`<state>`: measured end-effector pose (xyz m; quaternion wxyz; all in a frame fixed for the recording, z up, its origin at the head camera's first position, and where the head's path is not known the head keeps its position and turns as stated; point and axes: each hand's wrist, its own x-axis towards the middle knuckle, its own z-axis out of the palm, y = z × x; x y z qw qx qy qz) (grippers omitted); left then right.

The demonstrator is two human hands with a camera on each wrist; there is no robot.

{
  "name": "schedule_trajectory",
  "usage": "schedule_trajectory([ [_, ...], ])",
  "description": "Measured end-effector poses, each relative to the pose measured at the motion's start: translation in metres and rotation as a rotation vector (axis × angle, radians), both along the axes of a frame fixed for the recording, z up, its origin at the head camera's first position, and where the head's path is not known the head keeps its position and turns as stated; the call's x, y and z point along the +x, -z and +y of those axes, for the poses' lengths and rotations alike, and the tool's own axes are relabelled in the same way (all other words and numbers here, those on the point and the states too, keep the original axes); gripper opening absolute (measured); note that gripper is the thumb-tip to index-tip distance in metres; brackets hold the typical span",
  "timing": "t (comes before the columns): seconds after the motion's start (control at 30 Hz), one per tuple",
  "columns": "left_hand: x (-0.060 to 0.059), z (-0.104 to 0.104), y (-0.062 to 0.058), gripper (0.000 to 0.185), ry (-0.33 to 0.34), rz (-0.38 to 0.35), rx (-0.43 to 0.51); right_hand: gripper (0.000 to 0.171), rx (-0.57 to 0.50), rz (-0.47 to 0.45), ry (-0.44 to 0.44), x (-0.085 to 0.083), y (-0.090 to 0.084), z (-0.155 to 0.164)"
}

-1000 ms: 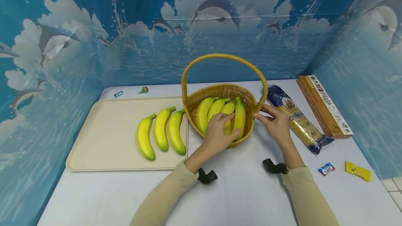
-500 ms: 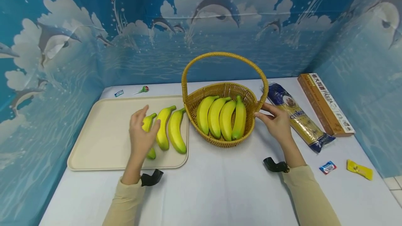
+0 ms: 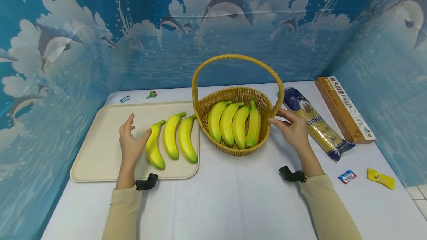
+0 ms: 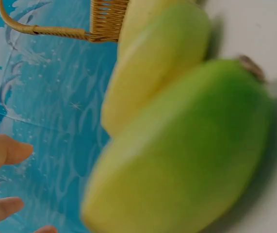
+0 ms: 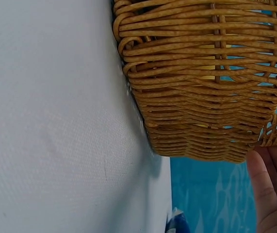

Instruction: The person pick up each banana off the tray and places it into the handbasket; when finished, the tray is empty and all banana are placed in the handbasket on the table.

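Observation:
My left hand (image 3: 131,143) hovers over the beige tray (image 3: 103,140), thumb and fingers spread, just left of the leftmost of three yellow-green bananas (image 3: 154,147). That banana (image 4: 187,150) fills much of the left wrist view, the spread fingers (image 4: 5,153) apart from it. To the right of the tray stands a wicker basket (image 3: 237,152) with an arched handle (image 3: 237,57); several bananas (image 3: 227,125) lie side by side in it. My right hand (image 3: 295,130) holds the basket at its right rim, by the foot of the handle. In the right wrist view its fingers (image 5: 264,184) reach under the handle's foot.
A pasta bag (image 3: 315,123) and a long pasta box (image 3: 345,110) lie right of the basket. Nearer are a small blue-and-red packet (image 3: 347,176) and a yellow one (image 3: 381,178). Behind the tray lie a lollipop (image 3: 152,94) and a small blue packet (image 3: 125,99).
My left hand has let go of a banana in the basket and swung left, past the tray's bananas to their left side. The right hand has stayed at the basket.

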<state>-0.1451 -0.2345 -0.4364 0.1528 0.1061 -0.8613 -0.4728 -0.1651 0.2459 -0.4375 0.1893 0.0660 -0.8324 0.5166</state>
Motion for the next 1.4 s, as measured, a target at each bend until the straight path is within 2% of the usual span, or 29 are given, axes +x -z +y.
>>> schedule_trajectory([
  [0.17, -0.006, -0.004, 0.015, 0.077, 0.056, -0.165, -0.010, 0.040, 0.002, 0.010, 0.005, -0.001, 0.000, 0.000],
  [0.3, -0.008, -0.007, 0.022, 0.068, 0.091, -0.283, -0.051, 0.041, 0.002, 0.014, 0.005, -0.001, 0.001, 0.000],
  [0.47, -0.008, -0.007, 0.026, 0.061, 0.092, -0.321, -0.068, 0.041, 0.002, 0.008, 0.005, 0.001, 0.000, 0.000],
  [0.6, -0.007, -0.007, 0.027, 0.059, 0.053, -0.321, -0.029, 0.041, -0.005, -0.005, 0.002, 0.001, 0.001, 0.000],
  [0.67, -0.007, -0.006, 0.026, 0.058, 0.017, -0.306, -0.004, 0.042, -0.011, -0.008, -0.003, 0.001, 0.002, 0.000],
  [0.77, -0.005, -0.002, 0.016, 0.056, -0.037, -0.251, 0.031, 0.042, -0.015, -0.007, -0.002, 0.001, 0.002, 0.000],
  [0.87, -0.003, 0.005, 0.000, 0.054, -0.063, -0.166, 0.066, 0.041, -0.014, -0.001, 0.001, 0.000, 0.001, 0.000],
  [0.93, 0.000, 0.014, -0.013, 0.053, -0.055, -0.100, 0.081, 0.041, -0.014, 0.005, 0.001, 0.000, 0.001, 0.000],
  [1.03, 0.004, 0.036, -0.030, 0.051, 0.003, 0.020, 0.081, 0.041, -0.017, 0.015, -0.001, 0.000, 0.001, 0.001],
  [1.17, 0.003, 0.076, -0.049, 0.051, 0.143, 0.144, 0.081, 0.041, -0.012, 0.023, 0.002, 0.000, 0.000, 0.001],
  [1.27, -0.003, 0.108, -0.056, 0.051, 0.247, 0.177, 0.084, 0.041, -0.014, 0.019, 0.002, 0.000, -0.001, 0.001],
  [1.4, -0.018, 0.145, -0.056, 0.050, 0.353, 0.200, 0.079, 0.040, -0.037, 0.020, -0.016, 0.001, -0.002, -0.001],
])
